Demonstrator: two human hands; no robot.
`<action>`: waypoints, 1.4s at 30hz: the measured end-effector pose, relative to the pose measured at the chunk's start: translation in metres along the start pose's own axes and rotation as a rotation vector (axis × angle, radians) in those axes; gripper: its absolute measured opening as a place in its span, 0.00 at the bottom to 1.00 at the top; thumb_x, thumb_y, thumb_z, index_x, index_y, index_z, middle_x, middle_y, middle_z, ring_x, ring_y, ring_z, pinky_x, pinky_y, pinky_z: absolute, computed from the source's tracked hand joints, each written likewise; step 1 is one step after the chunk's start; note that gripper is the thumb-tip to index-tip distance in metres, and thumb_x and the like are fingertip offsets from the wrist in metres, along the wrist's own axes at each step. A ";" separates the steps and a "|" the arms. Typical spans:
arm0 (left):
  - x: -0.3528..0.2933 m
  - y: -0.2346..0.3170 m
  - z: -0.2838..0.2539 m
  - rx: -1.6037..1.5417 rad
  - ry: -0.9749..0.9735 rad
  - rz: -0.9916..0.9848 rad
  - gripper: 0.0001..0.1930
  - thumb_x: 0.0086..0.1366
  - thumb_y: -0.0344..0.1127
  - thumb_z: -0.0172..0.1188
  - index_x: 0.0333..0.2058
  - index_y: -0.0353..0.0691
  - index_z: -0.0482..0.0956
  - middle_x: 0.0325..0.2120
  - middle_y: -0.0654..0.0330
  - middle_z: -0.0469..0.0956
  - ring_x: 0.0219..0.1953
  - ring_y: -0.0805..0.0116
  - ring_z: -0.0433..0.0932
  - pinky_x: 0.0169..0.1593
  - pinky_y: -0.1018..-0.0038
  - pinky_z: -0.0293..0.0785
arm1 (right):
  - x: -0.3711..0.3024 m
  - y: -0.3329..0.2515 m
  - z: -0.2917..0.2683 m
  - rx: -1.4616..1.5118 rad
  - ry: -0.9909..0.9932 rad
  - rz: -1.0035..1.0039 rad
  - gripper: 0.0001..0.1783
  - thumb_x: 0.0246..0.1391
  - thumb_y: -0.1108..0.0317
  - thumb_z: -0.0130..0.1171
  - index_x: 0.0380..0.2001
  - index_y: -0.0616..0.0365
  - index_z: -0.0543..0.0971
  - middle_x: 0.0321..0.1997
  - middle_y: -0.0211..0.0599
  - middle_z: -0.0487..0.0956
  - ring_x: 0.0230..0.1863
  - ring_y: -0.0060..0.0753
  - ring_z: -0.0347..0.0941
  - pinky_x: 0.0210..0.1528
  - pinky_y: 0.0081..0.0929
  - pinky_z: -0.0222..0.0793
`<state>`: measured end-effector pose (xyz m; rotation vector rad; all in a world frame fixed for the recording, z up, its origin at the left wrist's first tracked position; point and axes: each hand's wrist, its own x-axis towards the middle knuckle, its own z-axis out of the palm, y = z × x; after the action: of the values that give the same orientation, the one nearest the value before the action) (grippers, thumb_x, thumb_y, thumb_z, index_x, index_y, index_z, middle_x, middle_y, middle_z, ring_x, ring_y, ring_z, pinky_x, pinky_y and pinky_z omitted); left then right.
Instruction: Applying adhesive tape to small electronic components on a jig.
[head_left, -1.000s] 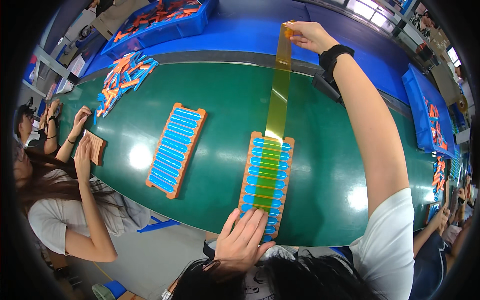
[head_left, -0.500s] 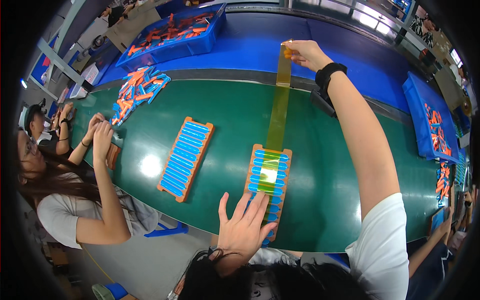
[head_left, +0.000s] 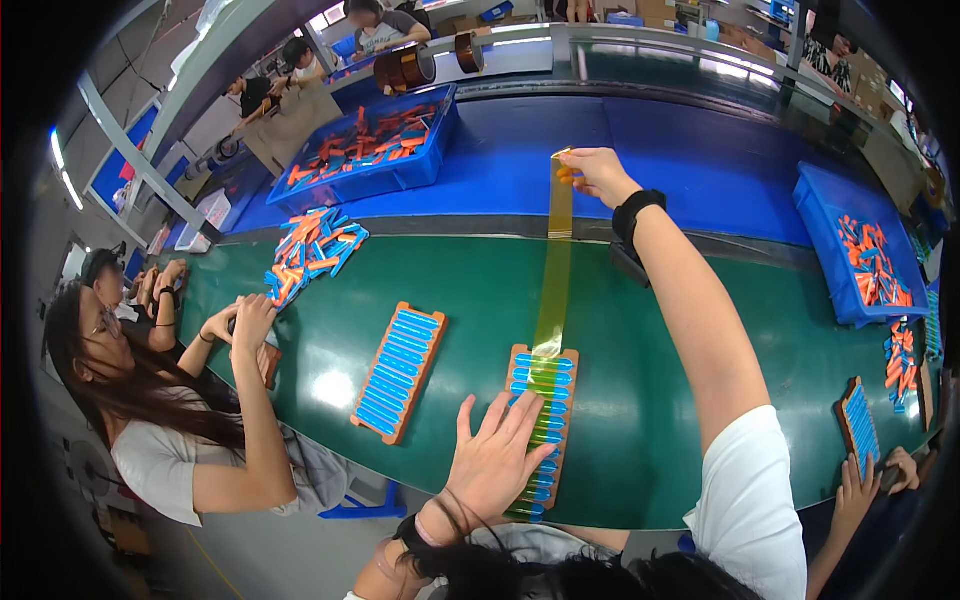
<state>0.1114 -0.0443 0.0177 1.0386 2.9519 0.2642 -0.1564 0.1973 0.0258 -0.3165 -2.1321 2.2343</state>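
My right hand is raised over the far side of the bench, fingertips pinching the end of a translucent amber tape strip. The strip stretches down toward me onto an orange-brown slotted tray. Rows of slim blue pieces fill that tray, with tape running lengthwise over them. My left hand lies with fingers extended on the tape near the tray's upper part, covering some of the left side. To the left, a second similar tray holds blue pieces, with no hand on it.
Blue bins of orange and blue pieces stand at far left and right. A loose pile lies on the green bench. A co-worker works at left; another person's hand touches a tray at right.
The view has tilted upward, so everything sits lower. My left hand has slid along the tape toward the tray's far end. My right hand still pinches the tape end.
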 end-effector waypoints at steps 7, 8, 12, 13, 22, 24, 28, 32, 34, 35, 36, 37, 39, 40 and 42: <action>0.006 -0.001 0.002 0.049 0.008 0.010 0.26 0.59 0.47 0.47 0.51 0.38 0.60 0.50 0.61 0.61 0.54 0.63 0.55 0.56 0.54 0.44 | -0.003 -0.013 0.010 0.100 -0.058 -0.040 0.09 0.49 0.65 0.55 0.32 0.56 0.77 0.28 0.31 0.75 0.23 0.19 0.66 0.27 0.16 0.64; 0.007 -0.001 0.002 0.044 0.011 0.011 0.26 0.59 0.47 0.46 0.51 0.37 0.59 0.50 0.61 0.60 0.54 0.63 0.55 0.56 0.54 0.44 | -0.002 -0.012 0.009 0.099 -0.060 -0.039 0.09 0.49 0.65 0.55 0.32 0.56 0.77 0.28 0.31 0.75 0.23 0.19 0.66 0.27 0.16 0.64; 0.017 -0.004 0.003 0.051 0.004 0.015 0.25 0.59 0.47 0.46 0.51 0.37 0.60 0.51 0.60 0.60 0.55 0.63 0.55 0.56 0.55 0.45 | -0.001 -0.010 0.004 0.123 -0.084 -0.026 0.09 0.48 0.65 0.56 0.33 0.55 0.77 0.28 0.30 0.75 0.26 0.20 0.67 0.29 0.16 0.64; 0.019 -0.006 0.002 0.051 0.005 0.012 0.25 0.59 0.47 0.46 0.51 0.37 0.60 0.51 0.60 0.60 0.55 0.63 0.55 0.56 0.55 0.45 | -0.001 -0.012 0.004 0.132 -0.089 -0.020 0.09 0.48 0.65 0.56 0.33 0.55 0.77 0.29 0.30 0.75 0.27 0.20 0.67 0.29 0.16 0.64; 0.022 -0.010 -0.001 0.053 0.041 0.092 0.25 0.59 0.45 0.47 0.51 0.36 0.59 0.49 0.57 0.60 0.54 0.63 0.55 0.56 0.56 0.45 | -0.010 -0.023 -0.006 0.153 -0.061 -0.007 0.08 0.47 0.67 0.57 0.31 0.56 0.78 0.29 0.32 0.74 0.28 0.23 0.67 0.31 0.17 0.65; 0.020 -0.012 -0.002 0.026 0.039 0.089 0.25 0.59 0.44 0.48 0.51 0.36 0.60 0.48 0.57 0.61 0.54 0.62 0.55 0.56 0.56 0.45 | -0.013 -0.027 -0.008 0.147 -0.053 0.005 0.08 0.46 0.67 0.57 0.31 0.56 0.78 0.29 0.31 0.74 0.29 0.23 0.67 0.31 0.17 0.65; 0.016 -0.014 -0.011 0.012 0.005 0.120 0.24 0.59 0.44 0.48 0.50 0.36 0.61 0.47 0.58 0.61 0.53 0.63 0.56 0.56 0.56 0.45 | -0.024 -0.043 -0.006 0.196 -0.082 -0.037 0.09 0.47 0.66 0.56 0.32 0.57 0.77 0.31 0.30 0.74 0.32 0.23 0.67 0.35 0.19 0.64; 0.015 -0.015 -0.008 0.005 0.030 0.124 0.22 0.59 0.44 0.48 0.48 0.36 0.63 0.46 0.59 0.62 0.53 0.63 0.57 0.55 0.55 0.45 | -0.035 -0.070 0.008 0.191 -0.160 -0.094 0.12 0.47 0.65 0.56 0.34 0.61 0.76 0.31 0.32 0.74 0.34 0.24 0.68 0.38 0.22 0.64; 0.018 -0.017 -0.005 0.000 0.040 0.113 0.22 0.58 0.44 0.49 0.47 0.36 0.64 0.46 0.59 0.63 0.52 0.63 0.57 0.55 0.55 0.45 | -0.038 -0.075 0.015 0.157 -0.161 -0.097 0.12 0.47 0.65 0.56 0.34 0.61 0.75 0.31 0.32 0.74 0.34 0.24 0.68 0.38 0.22 0.64; 0.021 -0.018 -0.004 0.018 0.059 0.121 0.21 0.58 0.44 0.49 0.47 0.37 0.65 0.45 0.59 0.64 0.52 0.63 0.58 0.55 0.55 0.45 | -0.038 -0.075 0.017 0.133 -0.127 -0.091 0.11 0.47 0.65 0.56 0.33 0.61 0.76 0.31 0.32 0.74 0.33 0.24 0.68 0.37 0.22 0.64; 0.022 -0.019 -0.003 0.037 0.077 0.129 0.21 0.58 0.44 0.49 0.46 0.37 0.66 0.45 0.60 0.64 0.52 0.63 0.58 0.55 0.55 0.46 | -0.038 -0.075 0.018 0.109 -0.093 -0.084 0.11 0.46 0.66 0.57 0.32 0.61 0.76 0.31 0.32 0.74 0.33 0.24 0.68 0.37 0.21 0.64; 0.022 -0.018 -0.003 0.038 0.081 0.127 0.21 0.58 0.44 0.49 0.46 0.37 0.66 0.45 0.60 0.64 0.52 0.63 0.58 0.55 0.55 0.46 | -0.037 -0.075 0.018 0.107 -0.096 -0.088 0.11 0.46 0.66 0.57 0.32 0.61 0.76 0.31 0.32 0.74 0.33 0.24 0.68 0.37 0.21 0.64; 0.020 -0.015 -0.003 0.099 0.103 0.146 0.22 0.57 0.45 0.50 0.47 0.39 0.66 0.44 0.60 0.65 0.51 0.64 0.59 0.55 0.55 0.47 | -0.035 -0.075 0.015 0.135 -0.041 -0.085 0.10 0.46 0.65 0.57 0.30 0.60 0.76 0.30 0.32 0.74 0.32 0.24 0.68 0.37 0.21 0.63; 0.020 -0.016 -0.002 0.096 0.104 0.146 0.22 0.57 0.45 0.50 0.47 0.39 0.66 0.44 0.60 0.65 0.51 0.64 0.59 0.55 0.55 0.47 | -0.034 -0.076 0.014 0.132 -0.041 -0.085 0.10 0.46 0.65 0.57 0.30 0.60 0.76 0.30 0.32 0.74 0.32 0.24 0.68 0.37 0.21 0.63; 0.020 -0.017 -0.001 0.129 0.115 0.156 0.23 0.56 0.46 0.51 0.47 0.39 0.66 0.44 0.59 0.65 0.51 0.64 0.59 0.55 0.56 0.49 | -0.032 -0.079 0.012 0.145 0.044 -0.158 0.10 0.45 0.65 0.57 0.31 0.60 0.75 0.30 0.32 0.74 0.34 0.24 0.67 0.38 0.22 0.63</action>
<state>0.0853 -0.0456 0.0173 1.3163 3.0273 0.1403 -0.1359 0.1847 0.1084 -0.1826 -1.8894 2.2530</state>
